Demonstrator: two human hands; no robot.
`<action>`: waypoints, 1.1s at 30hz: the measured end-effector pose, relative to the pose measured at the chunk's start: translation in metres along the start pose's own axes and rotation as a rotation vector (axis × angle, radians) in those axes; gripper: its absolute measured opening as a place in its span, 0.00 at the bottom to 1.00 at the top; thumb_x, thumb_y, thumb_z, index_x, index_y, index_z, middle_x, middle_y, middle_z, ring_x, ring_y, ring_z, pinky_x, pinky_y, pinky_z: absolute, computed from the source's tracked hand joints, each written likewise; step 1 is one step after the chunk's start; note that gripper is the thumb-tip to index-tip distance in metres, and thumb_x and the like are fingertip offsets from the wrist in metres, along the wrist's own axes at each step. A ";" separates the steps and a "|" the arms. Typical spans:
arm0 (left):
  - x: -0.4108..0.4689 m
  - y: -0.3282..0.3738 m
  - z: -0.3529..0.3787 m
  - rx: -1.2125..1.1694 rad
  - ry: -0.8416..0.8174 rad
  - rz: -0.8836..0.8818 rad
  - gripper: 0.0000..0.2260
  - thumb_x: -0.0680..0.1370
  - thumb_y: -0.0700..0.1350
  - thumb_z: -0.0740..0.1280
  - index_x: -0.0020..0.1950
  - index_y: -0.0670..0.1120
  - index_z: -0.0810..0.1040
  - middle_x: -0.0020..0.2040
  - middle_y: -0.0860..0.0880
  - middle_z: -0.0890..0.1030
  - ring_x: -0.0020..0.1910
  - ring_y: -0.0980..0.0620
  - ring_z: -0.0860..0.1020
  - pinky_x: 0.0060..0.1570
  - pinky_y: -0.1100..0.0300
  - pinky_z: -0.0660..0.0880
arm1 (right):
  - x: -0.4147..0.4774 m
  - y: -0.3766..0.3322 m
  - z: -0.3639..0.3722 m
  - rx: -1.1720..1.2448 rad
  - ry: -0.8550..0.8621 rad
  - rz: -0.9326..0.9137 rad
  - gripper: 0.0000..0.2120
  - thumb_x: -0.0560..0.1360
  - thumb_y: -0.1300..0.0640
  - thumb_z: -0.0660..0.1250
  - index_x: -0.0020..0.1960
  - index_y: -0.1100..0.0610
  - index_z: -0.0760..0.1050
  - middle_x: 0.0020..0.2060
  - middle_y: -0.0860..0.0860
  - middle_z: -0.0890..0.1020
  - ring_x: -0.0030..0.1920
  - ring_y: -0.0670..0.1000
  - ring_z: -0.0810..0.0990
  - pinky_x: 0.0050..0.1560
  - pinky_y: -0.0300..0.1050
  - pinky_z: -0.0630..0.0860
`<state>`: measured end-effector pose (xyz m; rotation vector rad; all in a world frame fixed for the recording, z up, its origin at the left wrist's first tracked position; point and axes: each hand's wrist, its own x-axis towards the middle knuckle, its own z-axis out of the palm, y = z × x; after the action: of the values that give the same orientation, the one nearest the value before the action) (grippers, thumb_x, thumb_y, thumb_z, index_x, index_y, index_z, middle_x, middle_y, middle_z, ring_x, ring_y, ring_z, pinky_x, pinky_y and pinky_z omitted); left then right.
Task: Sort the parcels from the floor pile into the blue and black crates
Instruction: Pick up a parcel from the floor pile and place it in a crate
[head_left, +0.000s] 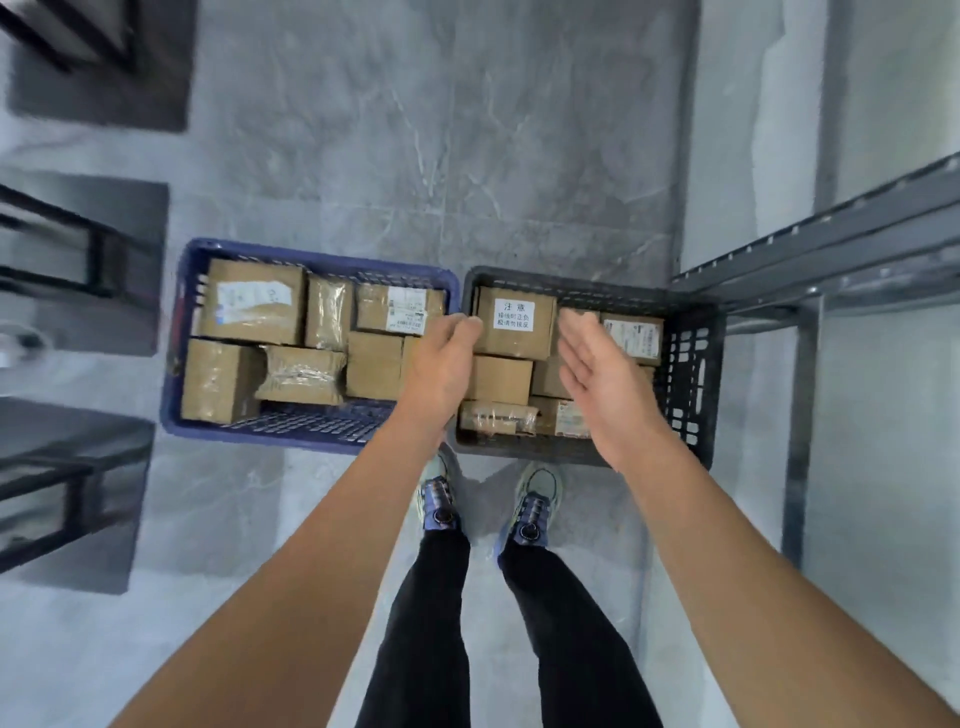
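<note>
The blue crate (176, 332) stood on the left and the black crate (691, 364) right beside it, both holding brown parcels (254, 301). The left hand (441, 358) hung over their shared edge, fingers curled against the white-labelled box (514, 322) at the black crate's far side; whether it gripped was unclear. The right hand (592, 364) hovered flat-fingered, holding nothing, just right of that box.

The left crate (174, 343) and right crate (693, 364) are set touching on the floor (415, 156); parcels (252, 306) are packed in both, and a shelving rack (805, 270) is stood at the right.
</note>
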<state>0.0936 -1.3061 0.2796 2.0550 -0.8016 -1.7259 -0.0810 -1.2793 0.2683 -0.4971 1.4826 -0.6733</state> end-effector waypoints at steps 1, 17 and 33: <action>-0.014 0.018 -0.013 -0.021 0.013 0.033 0.11 0.85 0.52 0.60 0.63 0.51 0.77 0.52 0.61 0.75 0.58 0.55 0.75 0.62 0.54 0.69 | -0.015 -0.021 0.007 -0.007 -0.010 -0.034 0.29 0.86 0.38 0.55 0.83 0.49 0.60 0.80 0.43 0.66 0.79 0.44 0.64 0.80 0.47 0.59; -0.269 0.133 -0.165 -0.336 0.212 0.419 0.24 0.83 0.61 0.60 0.78 0.59 0.65 0.78 0.57 0.66 0.77 0.53 0.64 0.78 0.46 0.61 | -0.230 -0.244 0.094 -0.185 -0.268 -0.457 0.36 0.79 0.30 0.51 0.83 0.44 0.58 0.81 0.39 0.61 0.80 0.40 0.59 0.82 0.49 0.55; -0.478 0.029 -0.176 -0.672 0.744 0.413 0.34 0.78 0.72 0.59 0.80 0.57 0.66 0.79 0.55 0.66 0.77 0.52 0.64 0.78 0.43 0.61 | -0.361 -0.233 0.153 -0.473 -0.891 -0.589 0.37 0.79 0.31 0.50 0.84 0.45 0.56 0.82 0.42 0.60 0.80 0.42 0.59 0.76 0.41 0.58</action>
<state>0.2103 -1.0528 0.7066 1.6831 -0.3007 -0.7455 0.0594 -1.2187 0.6981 -1.4241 0.6131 -0.4303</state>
